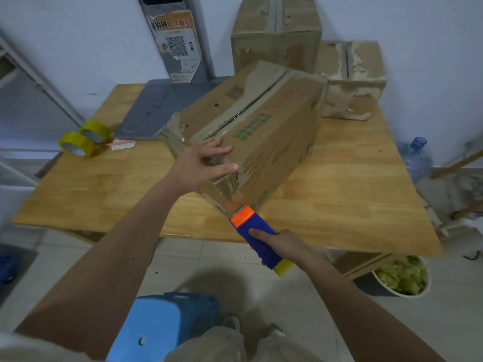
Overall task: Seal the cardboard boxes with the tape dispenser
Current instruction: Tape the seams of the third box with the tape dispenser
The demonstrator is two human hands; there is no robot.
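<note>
A worn cardboard box (274, 126) with green and red print lies tilted on the wooden table (104, 184), its closed flaps' seam running along the top. My left hand (203, 165) presses flat with spread fingers on the box's near end, over shiny tape. My right hand (285, 244) grips a blue tape dispenser (257, 239) with an orange head and a yellow rear end. Its orange head touches the box's lower near corner at the table's front edge.
Two more worn boxes (277, 35) (350, 77) stand at the table's back right. Two yellow tape rolls (83, 139) lie at the left, beside a grey board (162, 108). A blue stool (167, 325), a bowl of greens (402, 276) and a water jug (417, 159) sit on the floor.
</note>
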